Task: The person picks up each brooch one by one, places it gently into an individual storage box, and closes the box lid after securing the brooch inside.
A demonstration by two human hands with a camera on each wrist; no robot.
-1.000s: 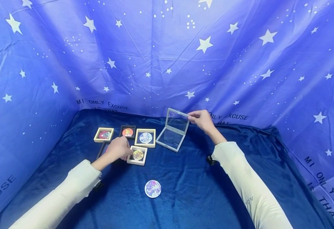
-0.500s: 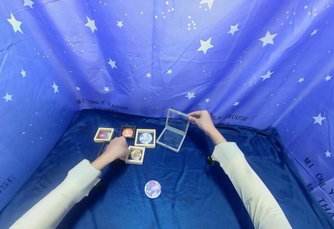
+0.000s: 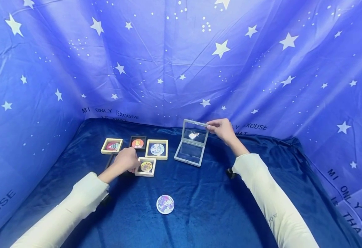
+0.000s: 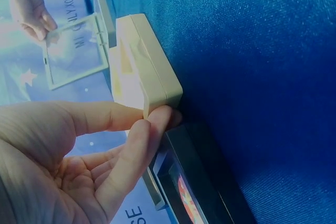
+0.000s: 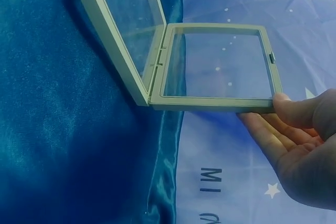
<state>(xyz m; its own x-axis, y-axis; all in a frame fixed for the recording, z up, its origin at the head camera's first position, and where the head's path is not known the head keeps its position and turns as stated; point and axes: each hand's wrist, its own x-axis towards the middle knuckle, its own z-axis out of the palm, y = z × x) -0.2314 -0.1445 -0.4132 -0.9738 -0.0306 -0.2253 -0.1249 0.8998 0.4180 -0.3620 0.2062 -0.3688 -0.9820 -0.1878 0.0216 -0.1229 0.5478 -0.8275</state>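
Near the middle of the cloth, my left hand (image 3: pixel 126 160) pinches the left side of a small cream display case (image 3: pixel 145 175) that holds a yellow round badge. In the left wrist view its thumb and fingers grip a corner of that case (image 4: pixel 152 61). My right hand (image 3: pixel 225 131) holds the lid's upper corner of a larger pale-grey clear display case (image 3: pixel 188 162), which stands hinged apart with its base on the cloth. In the right wrist view, thumb and fingers pinch that lid frame (image 5: pixel 210 104); only clear film shows within it.
A loose purple-and-white round badge (image 3: pixel 165 204) lies in front. Cream cases (image 3: pixel 147 157) (image 3: pixel 102 152) and a black case (image 3: pixel 145 148) with badges sit at the back left. Another black case (image 3: pixel 109 164) is partly behind my left hand. A starry curtain (image 3: pixel 168 51) rises behind.
The small cream case has slid slightly left with my left hand. The pale-grey case has moved a little right and turned, with my right hand still on its lid.
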